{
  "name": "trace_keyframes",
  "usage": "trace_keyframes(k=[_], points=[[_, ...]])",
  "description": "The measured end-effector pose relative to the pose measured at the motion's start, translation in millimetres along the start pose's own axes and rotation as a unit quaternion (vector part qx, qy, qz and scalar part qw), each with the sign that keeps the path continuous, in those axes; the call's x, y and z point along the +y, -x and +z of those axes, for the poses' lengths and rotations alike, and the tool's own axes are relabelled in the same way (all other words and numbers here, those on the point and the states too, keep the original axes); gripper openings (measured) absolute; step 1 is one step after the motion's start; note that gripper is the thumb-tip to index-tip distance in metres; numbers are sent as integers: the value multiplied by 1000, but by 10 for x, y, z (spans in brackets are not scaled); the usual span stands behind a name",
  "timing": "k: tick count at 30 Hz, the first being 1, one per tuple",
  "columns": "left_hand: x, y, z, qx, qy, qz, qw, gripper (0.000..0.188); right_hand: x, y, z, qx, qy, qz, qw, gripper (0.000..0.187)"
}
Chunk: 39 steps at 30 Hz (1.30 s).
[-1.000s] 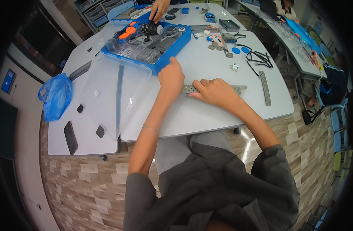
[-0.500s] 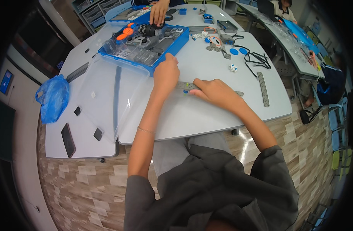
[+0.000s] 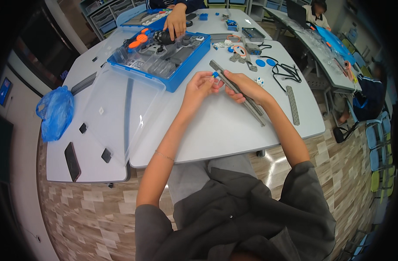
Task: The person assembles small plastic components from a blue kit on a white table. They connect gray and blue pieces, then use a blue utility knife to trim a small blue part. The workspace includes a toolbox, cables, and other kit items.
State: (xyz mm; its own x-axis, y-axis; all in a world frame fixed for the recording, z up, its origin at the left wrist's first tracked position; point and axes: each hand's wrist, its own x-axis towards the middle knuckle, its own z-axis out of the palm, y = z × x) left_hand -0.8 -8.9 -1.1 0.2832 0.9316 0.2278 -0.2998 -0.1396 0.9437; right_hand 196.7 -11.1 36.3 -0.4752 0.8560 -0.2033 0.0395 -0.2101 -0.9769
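A long grey perforated plastic beam (image 3: 254,107) is tilted above the near part of the white table, held by my right hand (image 3: 243,86) with the fingers wrapped round its middle. Close by, my left hand (image 3: 200,90) pinches at a small blue connector (image 3: 215,74), which touches the beam near its far end. A bit of green shows beside the connector. The fingertips partly hide how it sits on the beam.
A blue parts bin (image 3: 181,74) stands ahead, a co-worker's hand (image 3: 176,21) reaching into it. Its clear lid (image 3: 116,108) lies left. Black cables (image 3: 286,71), a second grey beam (image 3: 293,105) and blue discs (image 3: 260,63) lie right. A phone (image 3: 72,161) and blue bag (image 3: 56,112) are far left.
My left hand has come off the bin's edge to the connector. My right hand has lifted the beam and turned it from lying crosswise to a steep slant.
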Motion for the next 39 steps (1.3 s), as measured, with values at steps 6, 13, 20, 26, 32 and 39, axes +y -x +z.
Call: trace_keyframes(k=[6, 13, 20, 26, 32, 39], points=[[30, 17, -47, -42, 211, -60, 975, 26, 1, 55, 2, 4, 7, -2, 1000, 52], [-14, 20, -45, -80, 186, -36, 979, 27, -33, 121, -19, -27, 52, -4, 998, 53], [21, 4, -75, -42, 164, -48, 984, 31, 47, 45, 101, 137, 249, -173, 943, 34], [170, 42, -18, -35, 107, 19, 994, 30, -17, 15, 148, 223, 374, -364, 824, 20], [274, 102, 93, 4, -19, 130, 991, 32, -101, 25, 242, 274, 463, -497, 681, 22], [295, 140, 157, -6, -70, 197, 978, 28, -16, 138, 331, 331, 420, -559, 634, 28]])
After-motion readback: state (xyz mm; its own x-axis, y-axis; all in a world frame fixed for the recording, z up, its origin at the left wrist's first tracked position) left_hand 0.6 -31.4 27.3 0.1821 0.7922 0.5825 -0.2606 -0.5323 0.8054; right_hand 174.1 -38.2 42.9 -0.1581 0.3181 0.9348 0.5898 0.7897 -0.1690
